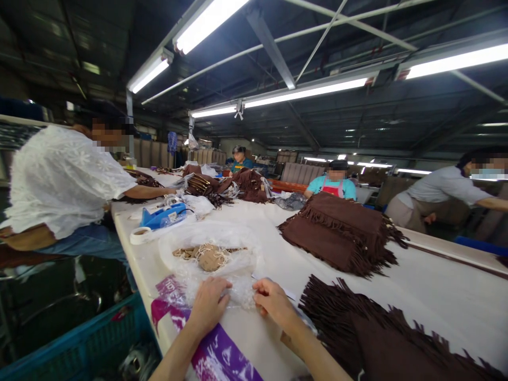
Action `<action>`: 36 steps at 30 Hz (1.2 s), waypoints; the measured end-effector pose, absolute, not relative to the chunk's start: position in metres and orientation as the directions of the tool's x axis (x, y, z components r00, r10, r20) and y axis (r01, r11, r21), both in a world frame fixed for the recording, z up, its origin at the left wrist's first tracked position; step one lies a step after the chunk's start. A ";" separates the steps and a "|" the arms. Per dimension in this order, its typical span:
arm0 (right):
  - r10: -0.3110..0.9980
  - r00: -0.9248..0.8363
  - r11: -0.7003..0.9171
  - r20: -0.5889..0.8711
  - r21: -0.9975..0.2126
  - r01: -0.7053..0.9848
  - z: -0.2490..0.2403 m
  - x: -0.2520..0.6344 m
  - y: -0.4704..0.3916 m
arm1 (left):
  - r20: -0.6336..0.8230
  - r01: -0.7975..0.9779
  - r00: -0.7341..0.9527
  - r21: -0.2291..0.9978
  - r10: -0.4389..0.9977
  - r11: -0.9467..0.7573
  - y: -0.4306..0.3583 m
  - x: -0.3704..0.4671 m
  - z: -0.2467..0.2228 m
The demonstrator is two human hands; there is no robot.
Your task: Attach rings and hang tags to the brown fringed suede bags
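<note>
My left hand (209,305) and my right hand (273,300) rest on the near edge of a long white table (436,296). Both pinch a clear plastic bag (214,248) that lies between them and spreads away from me. Inside the bag sits a heap of tan tags with strings (209,256). Under my left forearm lies a white and purple plastic bag (216,352). A brown fringed piece (381,333) lies just right of my right hand.
A stack of brown fringed bags (341,233) sits mid-table, more piles (222,185) farther back. A blue tape dispenser (162,216) and tape roll (141,234) lie left. A person in white (59,180) sits at left; other people work opposite. A teal crate (79,344) stands below.
</note>
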State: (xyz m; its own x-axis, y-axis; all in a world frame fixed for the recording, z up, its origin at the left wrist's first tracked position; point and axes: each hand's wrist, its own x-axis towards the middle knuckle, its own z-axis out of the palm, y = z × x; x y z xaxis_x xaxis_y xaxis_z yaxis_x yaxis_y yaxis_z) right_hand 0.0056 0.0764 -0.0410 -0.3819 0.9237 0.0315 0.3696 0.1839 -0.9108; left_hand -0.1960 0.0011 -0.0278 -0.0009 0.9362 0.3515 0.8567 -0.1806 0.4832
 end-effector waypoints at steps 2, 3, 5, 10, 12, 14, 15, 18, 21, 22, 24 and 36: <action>0.927 -0.374 0.186 0.030 -0.902 0.390 -0.039 0.006 0.075 | 0.354 0.855 -0.002 0.485 0.935 -0.182 0.001 -0.196 -0.028; 0.928 -0.371 0.189 0.029 -0.896 0.403 -0.037 0.006 0.075 | 0.355 0.854 -0.001 0.487 0.935 -0.184 0.001 -0.196 -0.028; 0.932 -0.362 0.190 0.022 -0.880 0.436 -0.034 0.006 0.073 | 0.355 0.851 0.005 0.490 0.935 -0.191 0.001 -0.196 -0.028; 0.936 -0.351 0.208 -0.005 -0.799 0.565 -0.020 0.012 0.067 | 0.342 0.856 0.003 0.484 0.940 -0.179 0.000 -0.196 -0.027; 0.929 -0.371 0.263 0.018 -0.736 0.624 -0.010 0.022 0.065 | 0.337 0.861 0.000 0.478 0.942 -0.171 0.000 -0.197 -0.026; 0.923 -0.377 0.333 0.077 -0.652 0.681 0.004 0.037 0.063 | 0.327 0.867 0.007 0.469 0.945 -0.169 0.001 -0.196 -0.025; 0.922 -0.370 0.359 0.113 -0.607 0.709 0.011 0.047 0.062 | 0.323 0.870 0.010 0.464 0.946 -0.168 0.001 -0.196 -0.024; 0.932 -0.303 0.363 0.201 -0.499 0.787 0.030 0.084 0.061 | 0.313 0.882 0.010 0.445 0.950 -0.156 0.000 -0.195 -0.022; 0.945 -0.219 0.310 0.241 -0.457 0.834 0.043 0.123 0.059 | 0.319 0.890 0.015 0.427 0.948 -0.158 0.000 -0.194 -0.023; 0.952 -0.188 0.285 0.243 -0.472 0.834 0.045 0.136 0.057 | 0.327 0.892 0.020 0.422 0.945 -0.165 0.001 -0.195 -0.024; 0.970 -0.120 0.225 0.209 -0.603 0.765 0.048 0.156 0.049 | 0.362 0.891 0.033 0.412 0.932 -0.192 0.002 -0.196 -0.025; 0.965 0.008 0.239 0.263 -0.888 0.393 0.035 0.174 -0.101 | 0.086 0.014 0.280 0.996 0.956 -0.093 -0.063 -0.107 0.031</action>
